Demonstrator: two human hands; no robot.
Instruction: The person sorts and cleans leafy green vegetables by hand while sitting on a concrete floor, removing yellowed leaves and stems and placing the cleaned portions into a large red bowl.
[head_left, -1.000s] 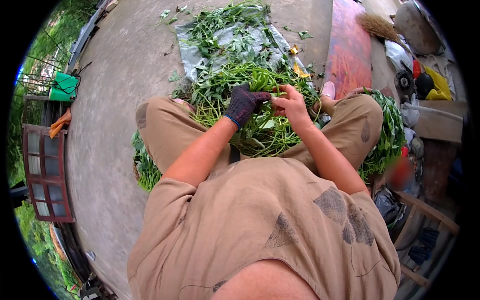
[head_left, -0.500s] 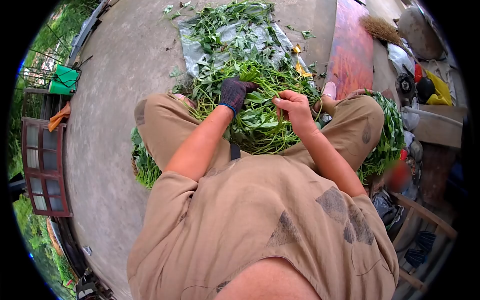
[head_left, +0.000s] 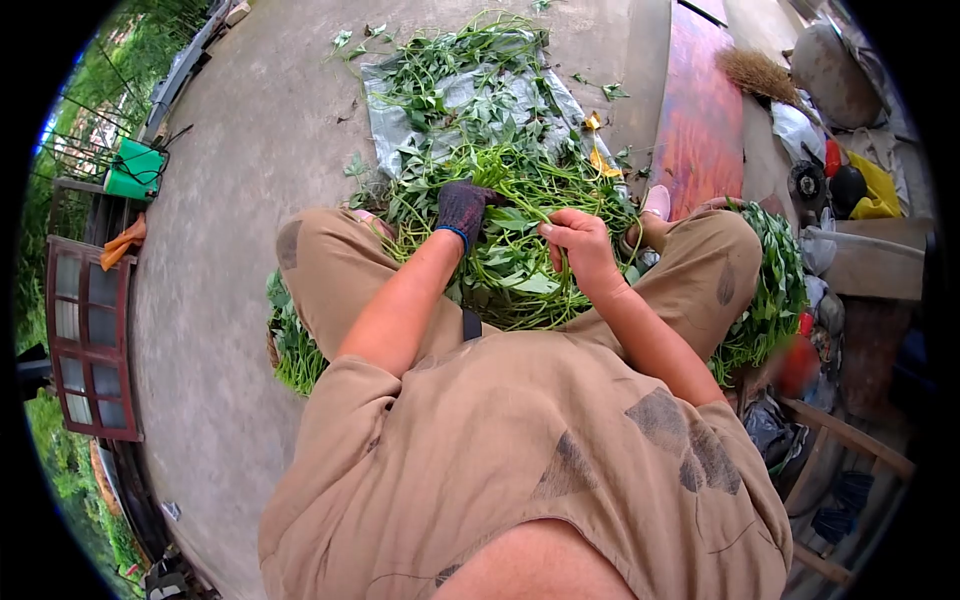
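Between my knees lies a heap of leafy green vines (head_left: 520, 275), spreading forward over a grey plastic sheet (head_left: 385, 115). My left hand (head_left: 463, 212), in a dark knit glove with a blue cuff, is closed around a bunch of green stems (head_left: 487, 172) at the heap's near side. My bare right hand (head_left: 583, 245) pinches a green stem (head_left: 530, 212) between thumb and fingers, a little right of the glove. Leaves hang below both hands and partly hide the fingertips.
More greens in bundles sit beside my left leg (head_left: 295, 340) and right leg (head_left: 770, 270). A reddish board (head_left: 700, 110), a straw broom (head_left: 757, 73) and a yellow bag (head_left: 880, 188) are on the right. Left stand a green box (head_left: 132, 170) and a wooden window frame (head_left: 95, 335).
The view has shifted slightly. My right hand has moved a little left and down, still pinching a stem. The gloved left hand keeps its grip on the bunch.
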